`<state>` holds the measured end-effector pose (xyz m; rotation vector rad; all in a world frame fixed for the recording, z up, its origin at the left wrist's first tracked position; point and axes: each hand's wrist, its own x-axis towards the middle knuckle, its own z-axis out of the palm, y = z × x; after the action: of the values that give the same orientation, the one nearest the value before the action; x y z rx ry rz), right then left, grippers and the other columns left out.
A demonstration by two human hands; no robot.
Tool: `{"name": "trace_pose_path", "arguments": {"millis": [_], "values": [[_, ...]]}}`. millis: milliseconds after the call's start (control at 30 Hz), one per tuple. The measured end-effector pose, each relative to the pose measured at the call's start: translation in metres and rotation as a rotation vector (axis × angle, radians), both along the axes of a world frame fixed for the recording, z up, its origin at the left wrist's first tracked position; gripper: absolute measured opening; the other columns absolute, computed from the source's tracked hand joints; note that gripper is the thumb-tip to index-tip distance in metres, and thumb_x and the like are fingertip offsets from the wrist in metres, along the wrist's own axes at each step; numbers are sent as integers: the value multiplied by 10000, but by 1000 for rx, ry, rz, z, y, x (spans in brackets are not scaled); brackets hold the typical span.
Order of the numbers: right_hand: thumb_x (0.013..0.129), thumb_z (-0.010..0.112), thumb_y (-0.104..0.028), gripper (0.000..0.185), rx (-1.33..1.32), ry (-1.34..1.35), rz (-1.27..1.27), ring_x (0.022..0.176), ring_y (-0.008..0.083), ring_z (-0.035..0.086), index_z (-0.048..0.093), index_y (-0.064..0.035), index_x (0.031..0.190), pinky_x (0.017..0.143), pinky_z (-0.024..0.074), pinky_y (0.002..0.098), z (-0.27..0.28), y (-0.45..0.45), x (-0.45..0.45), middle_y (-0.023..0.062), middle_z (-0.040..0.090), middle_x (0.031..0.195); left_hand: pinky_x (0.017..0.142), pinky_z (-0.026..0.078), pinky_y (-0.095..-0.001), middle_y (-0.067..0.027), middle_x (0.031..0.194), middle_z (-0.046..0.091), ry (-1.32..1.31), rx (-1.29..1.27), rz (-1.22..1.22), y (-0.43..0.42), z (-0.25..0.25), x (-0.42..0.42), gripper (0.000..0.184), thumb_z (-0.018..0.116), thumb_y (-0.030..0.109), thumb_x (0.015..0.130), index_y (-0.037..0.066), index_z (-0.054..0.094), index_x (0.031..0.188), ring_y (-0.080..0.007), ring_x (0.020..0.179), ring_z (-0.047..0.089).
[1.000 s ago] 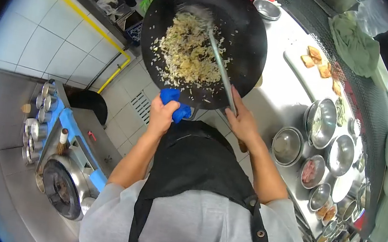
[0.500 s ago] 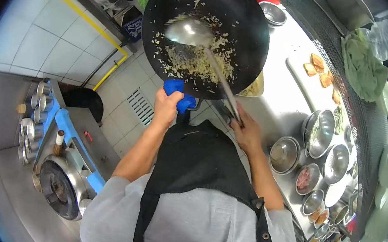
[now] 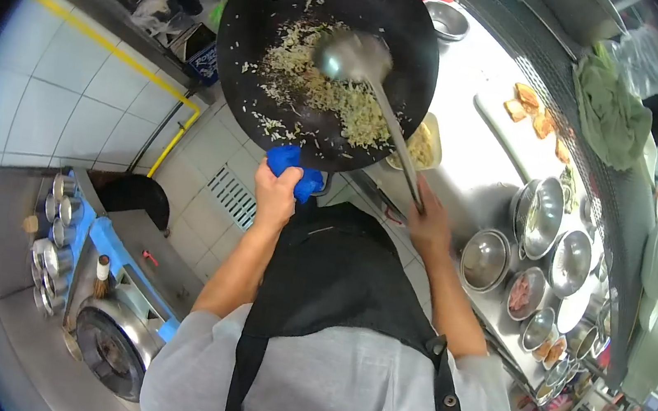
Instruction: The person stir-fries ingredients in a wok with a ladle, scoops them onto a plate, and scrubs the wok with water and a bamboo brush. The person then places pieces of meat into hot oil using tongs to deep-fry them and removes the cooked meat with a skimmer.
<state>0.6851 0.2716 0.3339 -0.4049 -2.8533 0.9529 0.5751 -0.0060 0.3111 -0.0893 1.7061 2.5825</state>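
My left hand (image 3: pixel 273 198) is closed round a bunched blue cloth (image 3: pixel 285 156) at the near rim of a large black wok (image 3: pixel 408 58), where a metal handle loop shows. The wok appears raised over the floor beside the counter. Pale, finely chopped food (image 3: pixel 367 119) lies scattered across its inside, with darker bits among it. My right hand (image 3: pixel 430 229) grips the end of a long-handled metal ladle (image 3: pixel 353 57). The ladle's bowl is over the chopped food, blurred by motion, and I cannot tell whether it touches it.
A steel counter (image 3: pixel 454 168) runs along the right with several metal bowls, one holding pink meat (image 3: pixel 521 295). A container of yellowish food (image 3: pixel 422 145) sits partly behind the wok. Browned pieces (image 3: pixel 542 117) lie on a board. At left stands a round burner (image 3: pixel 110 343).
The wok has shifted slightly left in view. The ladle's bowl has swung right across the food, my right hand moving slightly right and down. Chopped food has spread differently inside the wok.
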Motion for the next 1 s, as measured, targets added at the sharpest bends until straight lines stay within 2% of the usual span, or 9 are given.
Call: {"name": "trace_pose_path", "arguments": {"millis": [67,167,267,333,433,600,700,800,1000], "values": [[952,606,-183,608,-26,187,84,1233,388,608,448,-252,1535,1041,491,466,5,-27,-52,199,610,1374,704,528,-275,-25,928,643,-8,-22,5,4,-3,3,238,619,18,828,3,617,1066,-113,775,611],[920,628,-107,640,-14,169,53,1178,386,628,472,-250,1524,960,523,424,-19,-22,-58,186,635,1334,706,527,-273,-22,938,642,4,-56,3,5,-6,10,242,617,7,832,5,614,1075,-113,787,612],[920,646,-92,643,110,-110,3,1113,379,651,478,-251,1520,930,532,427,-38,21,7,171,667,1240,714,523,-269,-22,949,639,26,-43,31,17,-15,8,244,619,2,840,8,613,1083,-110,796,608],[924,668,-86,634,175,-18,-39,1059,373,665,487,-223,1516,906,528,440,-65,40,64,173,676,1151,724,521,-268,-26,957,639,30,-37,70,20,-22,13,239,619,2,845,8,613,1085,-111,805,607],[951,596,-106,617,157,53,-70,968,391,660,464,-288,1525,802,545,481,-74,53,104,166,658,1091,742,519,-270,-36,968,643,45,-47,88,26,-27,6,230,615,2,852,5,614,1082,-120,821,610],[932,633,-91,622,114,149,-98,969,400,663,484,-254,1514,813,543,480,-48,41,55,181,672,1063,756,524,-283,-47,983,652,27,-103,93,36,-20,11,227,610,1,853,-4,613,1080,-135,832,618],[923,661,-94,619,61,206,-98,975,400,666,502,-246,1502,827,541,474,-42,40,33,194,677,1060,646,475,-267,4,841,601,38,-57,161,51,2,17,87,609,12,835,47,617,915,-100,698,553],[911,677,-91,627,78,136,-132,919,391,667,514,-233,1500,801,531,451,-46,41,63,197,677,1016,767,528,-287,-64,1008,663,67,-94,124,44,-22,7,226,602,-3,851,-17,607,1077,-139,858,628],[900,684,-65,649,143,102,-216,834,372,654,523,-264,1496,755,530,463,-65,46,142,158,653,941,807,531,-296,-74,1033,664,136,-100,195,50,-16,2,248,601,-15,850,-25,593,1098,-145,878,630]]}}
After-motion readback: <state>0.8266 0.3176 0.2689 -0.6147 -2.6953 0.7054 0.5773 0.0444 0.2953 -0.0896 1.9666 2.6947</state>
